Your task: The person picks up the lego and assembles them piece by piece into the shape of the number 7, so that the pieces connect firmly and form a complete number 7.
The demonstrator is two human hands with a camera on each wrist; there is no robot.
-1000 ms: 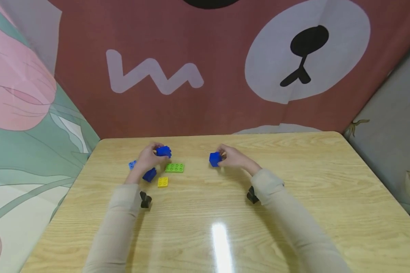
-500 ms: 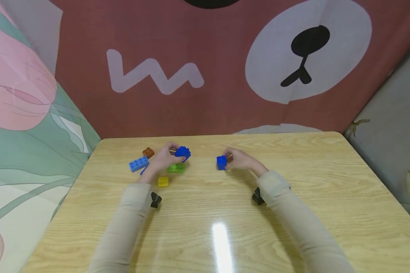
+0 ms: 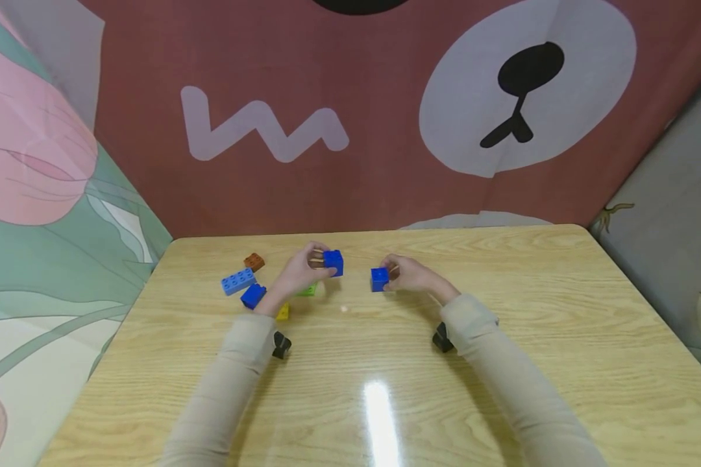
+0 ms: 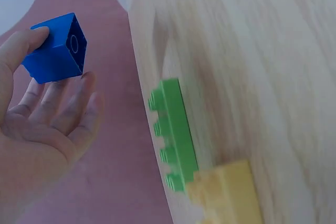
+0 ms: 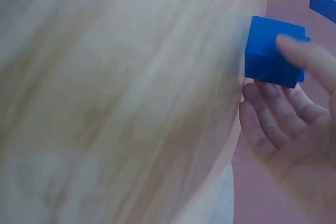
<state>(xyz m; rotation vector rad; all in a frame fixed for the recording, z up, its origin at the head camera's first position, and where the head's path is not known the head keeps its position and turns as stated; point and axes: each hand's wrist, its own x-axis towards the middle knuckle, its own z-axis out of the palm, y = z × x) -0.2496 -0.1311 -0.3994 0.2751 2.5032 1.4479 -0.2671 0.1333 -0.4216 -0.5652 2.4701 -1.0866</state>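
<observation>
My left hand (image 3: 300, 269) pinches a blue toy brick (image 3: 333, 263) between thumb and fingers, lifted over the table; its hollow underside shows in the left wrist view. A short way to the right, my right hand (image 3: 407, 274) grips a second blue toy brick (image 3: 379, 279) by thumb and fingers, close over the tabletop. A gap separates the two held bricks. Under the left wrist lie a green brick (image 4: 178, 129) and a yellow brick (image 4: 231, 192), both partly hidden by that arm in the head view.
Left of the left hand, a light blue long brick (image 3: 238, 281), a brown brick (image 3: 254, 261) and another blue brick (image 3: 254, 296) lie on the wooden table (image 3: 350, 376). A printed cloth (image 3: 374, 188) hangs behind the table's far edge.
The left hand has moved right with its blue brick, which has turned, uncovering the bricks at left. The right hand has shifted slightly right with its brick, then stayed nearly still.
</observation>
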